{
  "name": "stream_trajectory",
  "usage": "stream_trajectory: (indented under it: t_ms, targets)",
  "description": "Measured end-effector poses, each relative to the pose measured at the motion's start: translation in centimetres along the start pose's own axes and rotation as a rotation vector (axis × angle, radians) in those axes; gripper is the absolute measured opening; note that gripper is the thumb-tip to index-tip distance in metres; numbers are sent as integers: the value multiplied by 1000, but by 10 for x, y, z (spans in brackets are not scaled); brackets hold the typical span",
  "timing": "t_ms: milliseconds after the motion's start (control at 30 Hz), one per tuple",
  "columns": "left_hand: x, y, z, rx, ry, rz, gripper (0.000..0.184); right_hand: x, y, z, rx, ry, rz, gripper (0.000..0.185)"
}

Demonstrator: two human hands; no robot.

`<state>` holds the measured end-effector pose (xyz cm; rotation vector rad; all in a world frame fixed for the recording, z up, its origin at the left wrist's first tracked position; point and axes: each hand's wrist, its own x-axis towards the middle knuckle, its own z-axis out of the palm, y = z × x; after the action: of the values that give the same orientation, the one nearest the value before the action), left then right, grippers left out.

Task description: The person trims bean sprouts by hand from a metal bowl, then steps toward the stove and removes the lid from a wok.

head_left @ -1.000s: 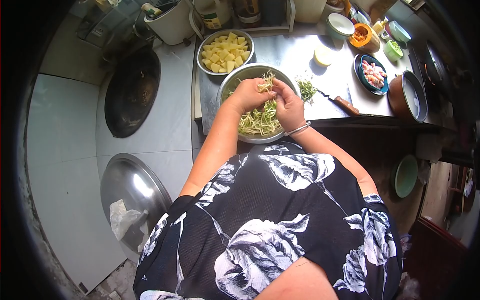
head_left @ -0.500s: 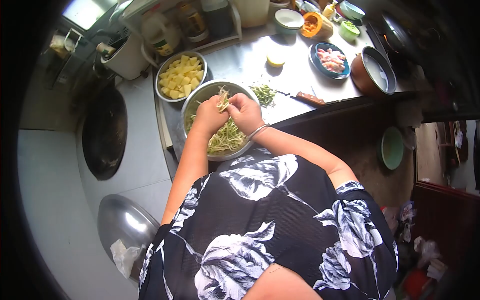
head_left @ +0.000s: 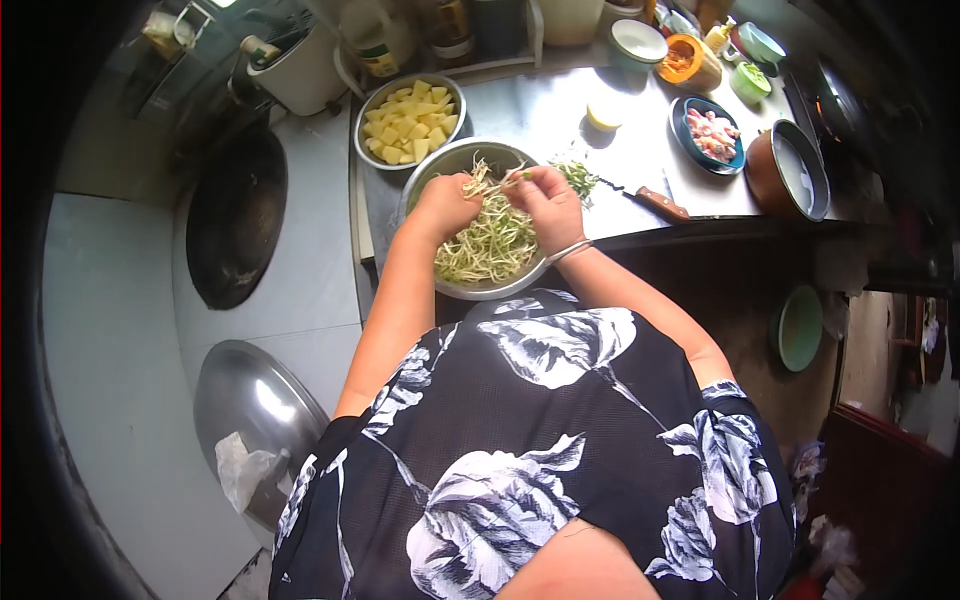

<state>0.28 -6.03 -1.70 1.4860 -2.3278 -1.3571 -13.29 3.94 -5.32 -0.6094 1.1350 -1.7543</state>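
Bean sprouts (head_left: 490,240) fill much of a metal bowl (head_left: 470,292) at the near edge of the counter. Over the bowl's left side, my left hand (head_left: 447,207) is closed around a small bunch of sprouts whose pale ends stick out above the fingers. My right hand (head_left: 550,207), wearing a bracelet at the wrist, pinches a sprout at the bowl's right side. A green tip shows by its fingertips. Just right of the bowl lies a small pile of green trimmings (head_left: 575,178).
A bowl of potato chunks (head_left: 412,122) stands behind the sprouts. Rightward are a knife (head_left: 662,205), a plate of raw meat (head_left: 712,135), a brown pot (head_left: 778,175) and a cut pumpkin (head_left: 690,62). A wok (head_left: 235,220) and a metal lid (head_left: 250,400) are at left.
My hands have moved apart, the right one drawing away from the bunch in the left. The whole view has shifted, so the counter items appear farther right.
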Motion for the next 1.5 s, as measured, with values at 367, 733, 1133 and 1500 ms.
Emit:
stream_trajectory:
  t_ms: [367,733,1133,1500]
  targets:
    - [-3,1,-1,-256,10,143,18,-1,-1,-9,-33,-158,202,11]
    - [-3,7,-6,-392,-229,-27,18,-9,5,1,-467,-198,-477,13]
    - [-8,16,-16,-360,-314,2,16,-13,-5,1,-646,-390,-682,21]
    - [-7,19,-7,-103,-276,-67,11,-2,-13,7,-717,-370,-346,22]
